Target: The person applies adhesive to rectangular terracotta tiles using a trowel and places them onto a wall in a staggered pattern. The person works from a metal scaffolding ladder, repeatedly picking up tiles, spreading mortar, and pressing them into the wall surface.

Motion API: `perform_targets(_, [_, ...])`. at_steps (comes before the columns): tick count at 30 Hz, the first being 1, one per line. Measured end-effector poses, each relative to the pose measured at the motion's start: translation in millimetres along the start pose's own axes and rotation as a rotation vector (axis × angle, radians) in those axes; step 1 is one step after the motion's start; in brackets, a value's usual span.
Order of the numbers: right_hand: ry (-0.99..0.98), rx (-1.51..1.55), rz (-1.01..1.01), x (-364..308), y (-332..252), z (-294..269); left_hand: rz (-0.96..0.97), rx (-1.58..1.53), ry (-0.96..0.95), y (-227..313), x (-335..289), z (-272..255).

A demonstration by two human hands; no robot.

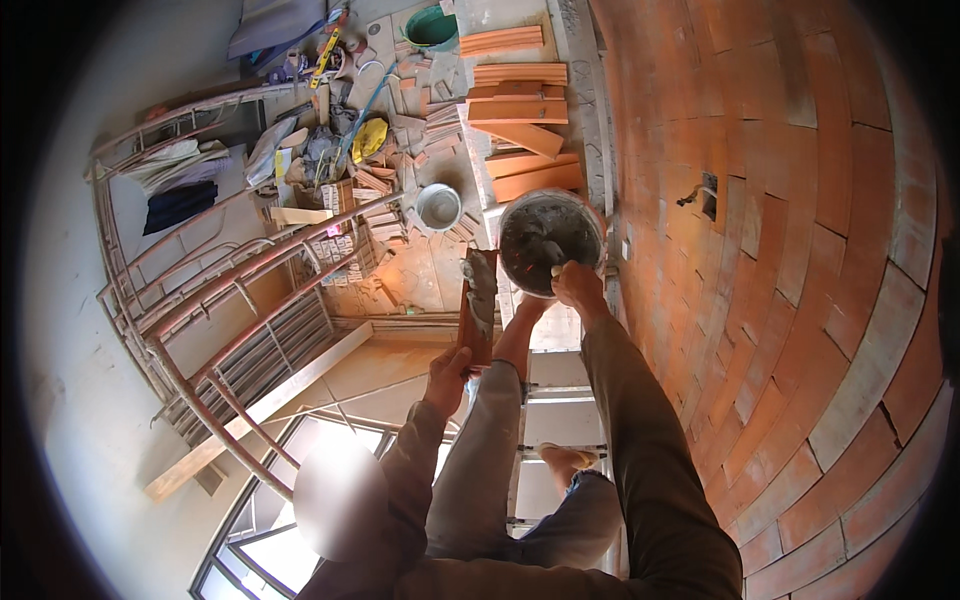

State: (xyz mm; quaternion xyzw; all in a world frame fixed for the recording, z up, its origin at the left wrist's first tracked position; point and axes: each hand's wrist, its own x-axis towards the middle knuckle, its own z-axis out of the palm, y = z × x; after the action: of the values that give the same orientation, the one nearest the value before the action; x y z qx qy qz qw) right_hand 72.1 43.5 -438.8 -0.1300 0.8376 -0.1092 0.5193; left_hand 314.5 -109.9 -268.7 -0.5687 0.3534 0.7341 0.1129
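Observation:
My left hand (449, 378) grips the lower end of a long, narrow terracotta tile (468, 325). Grey mortar (482, 285) is smeared along the tile's right side. To the right stands a round bucket (510, 283) of dark grey wet mortar (545, 235). My right hand (578, 290) is closed at the bucket's near rim, around what looks like a trowel's handle. The trowel's blade cannot be told apart from the mortar. My bare foot (530, 308) rests just below the bucket, and the other foot (567, 457) stands lower on a ladder (560, 392).
A wall of orange tiles (760, 300) rises close on the right, with a pipe fitting (697, 196) in a cut-out. Stacked tiles (515, 105) lie beyond the bucket. Metal scaffolding (240, 285) stands left. A grey bucket (438, 207), a green tub (432, 28) and rubble cover the floor below.

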Motion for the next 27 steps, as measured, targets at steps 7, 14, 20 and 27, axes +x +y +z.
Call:
perform_targets(7, [-0.039,0.229,-0.105,10.1,17.5,18.6,-0.011,-0.055,0.016,-3.3,1.9,-4.2])
perform_targets(14, [-0.228,1.155,0.254,-14.1,2.4,26.4,0.004,-0.108,0.021,-0.6,2.9,0.0])
perform_targets(20, [0.02,1.019,0.153,-17.6,-14.4,46.9,-0.053,-0.079,0.023,4.7,4.8,2.6])
perform_targets(27, [-0.082,1.144,0.125,-36.0,14.3,41.9,-0.027,-0.031,0.073,6.2,10.5,12.1])
